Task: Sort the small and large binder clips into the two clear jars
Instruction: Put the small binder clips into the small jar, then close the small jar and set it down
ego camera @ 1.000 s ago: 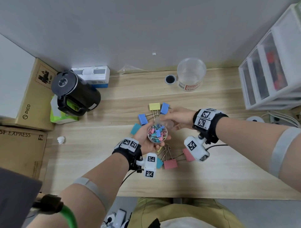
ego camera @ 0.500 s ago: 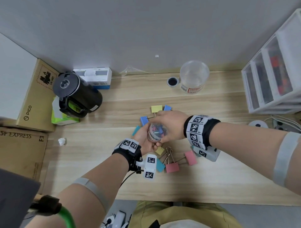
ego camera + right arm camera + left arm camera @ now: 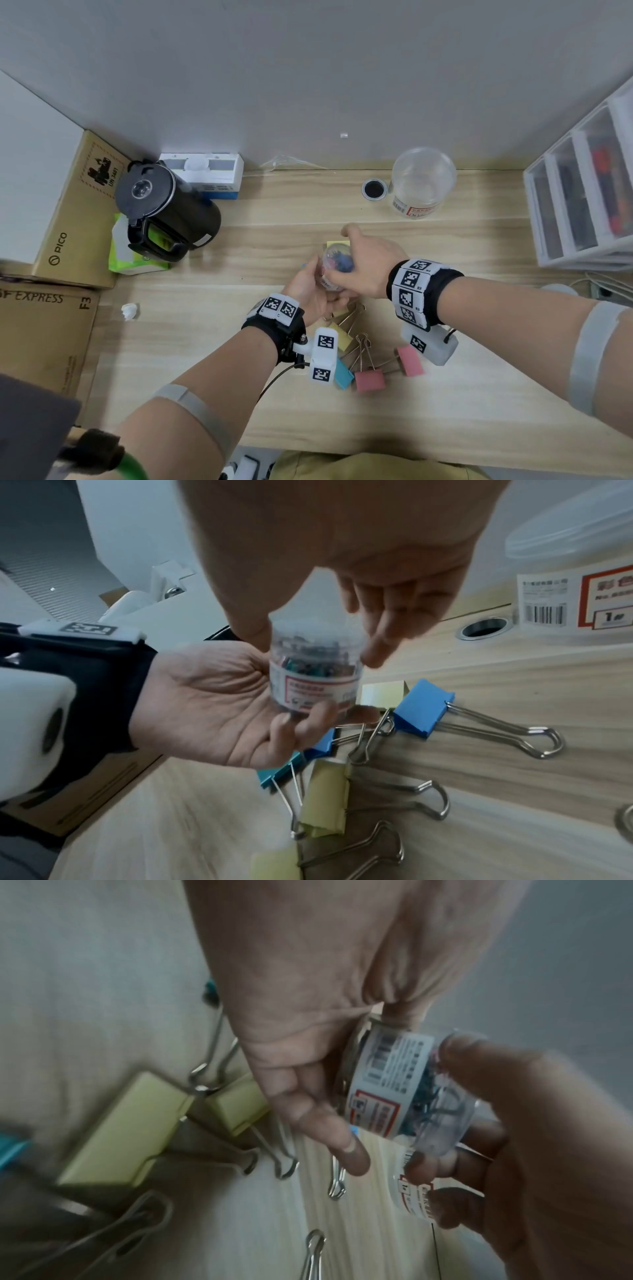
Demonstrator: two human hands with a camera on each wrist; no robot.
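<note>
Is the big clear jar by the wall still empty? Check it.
Yes, the large clear jar near the wall stands upright with nothing visible inside it.
</note>
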